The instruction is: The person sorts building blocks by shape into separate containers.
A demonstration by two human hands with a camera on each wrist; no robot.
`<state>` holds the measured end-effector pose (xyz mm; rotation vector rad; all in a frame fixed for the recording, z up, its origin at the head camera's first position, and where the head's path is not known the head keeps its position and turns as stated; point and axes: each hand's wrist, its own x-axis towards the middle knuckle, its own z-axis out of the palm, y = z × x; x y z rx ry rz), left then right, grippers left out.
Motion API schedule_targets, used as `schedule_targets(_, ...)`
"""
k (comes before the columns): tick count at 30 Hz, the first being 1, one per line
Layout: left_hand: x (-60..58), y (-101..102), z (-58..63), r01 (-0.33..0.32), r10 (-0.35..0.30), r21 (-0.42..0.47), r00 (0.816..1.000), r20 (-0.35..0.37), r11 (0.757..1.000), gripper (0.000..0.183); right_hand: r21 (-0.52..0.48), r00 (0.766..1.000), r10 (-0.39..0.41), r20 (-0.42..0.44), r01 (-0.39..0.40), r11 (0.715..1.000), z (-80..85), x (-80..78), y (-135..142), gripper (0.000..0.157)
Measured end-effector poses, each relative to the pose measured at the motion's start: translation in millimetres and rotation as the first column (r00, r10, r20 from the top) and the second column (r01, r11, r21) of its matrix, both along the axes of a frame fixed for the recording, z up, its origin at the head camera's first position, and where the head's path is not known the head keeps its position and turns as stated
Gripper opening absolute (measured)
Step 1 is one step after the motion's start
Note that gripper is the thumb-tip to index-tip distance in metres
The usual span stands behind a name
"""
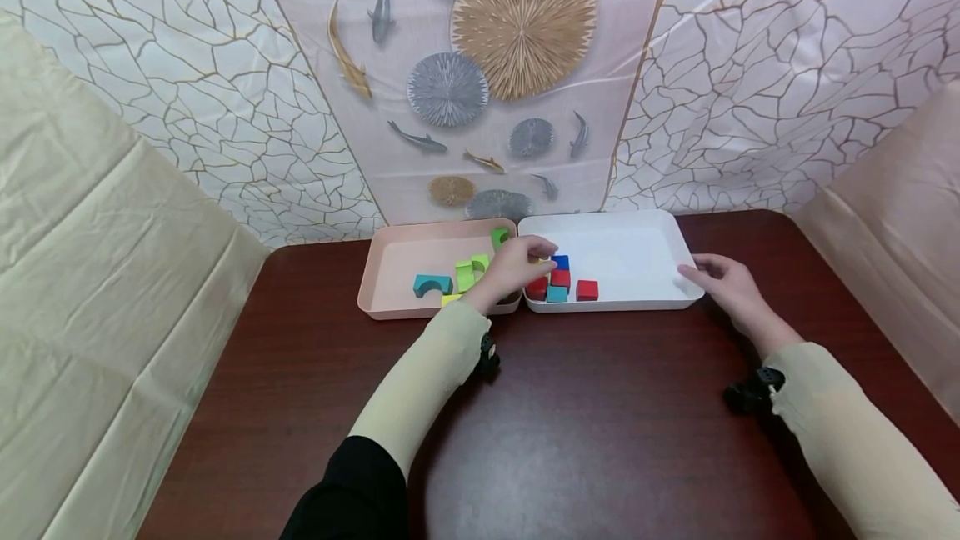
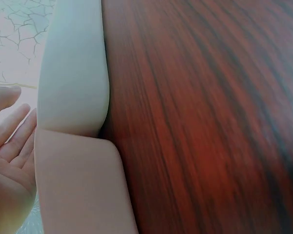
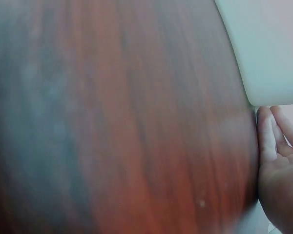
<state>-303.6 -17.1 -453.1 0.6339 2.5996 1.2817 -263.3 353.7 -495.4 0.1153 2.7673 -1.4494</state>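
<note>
My left hand (image 1: 513, 265) hovers over the left end of the white tray (image 1: 622, 252), thumb and fingers apart. Below it lie a blue block (image 1: 561, 262), a red block (image 1: 560, 277), a teal block (image 1: 557, 294) and another red block (image 1: 536, 288). A bit of yellow shows between the fingers; whether it lies in the tray cannot be told. In the left wrist view, nothing shows within the left hand (image 2: 12, 170). My right hand (image 1: 726, 286) pinches the white tray's right rim; its fingers touch the outer wall in the right wrist view.
A pink tray (image 1: 386, 261) adjoins the white one on the left. It holds a teal arch block (image 1: 432, 283), several green blocks (image 1: 465, 275) and a yellow block (image 1: 450, 299). One red block (image 1: 587, 290) lies apart in the white tray. Both trays stand at the brown table's (image 1: 585, 423) far edge.
</note>
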Motion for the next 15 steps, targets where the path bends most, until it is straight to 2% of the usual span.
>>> schedule_targets(5,3.9,-6.3,3.5,0.001,-0.001,0.018,1.0,-0.004,1.0,0.037,0.024,0.999,0.03,0.028,-0.03,0.999,5.1,0.5,1.6,0.076)
schedule_targets(8,7.0,-9.7,7.0,0.001,0.0,0.019,1.0,-0.023,1.0,0.037,0.056,0.998,0.055,0.012,-0.055,0.997,8.1,0.4,2.7,0.077)
schedule_targets(11,10.0,-14.4,11.0,0.011,-0.01,0.017,0.999,-0.049,1.0,0.037,0.063,0.995,0.075,-0.063,-0.071,0.996,11.6,0.3,3.3,0.073)
schedule_targets(15,15.7,-25.9,16.5,0.032,-0.032,-0.003,0.996,-0.084,0.999,0.04,0.055,0.976,0.089,-0.197,-0.08,0.995,17.5,2.8,1.0,0.066)
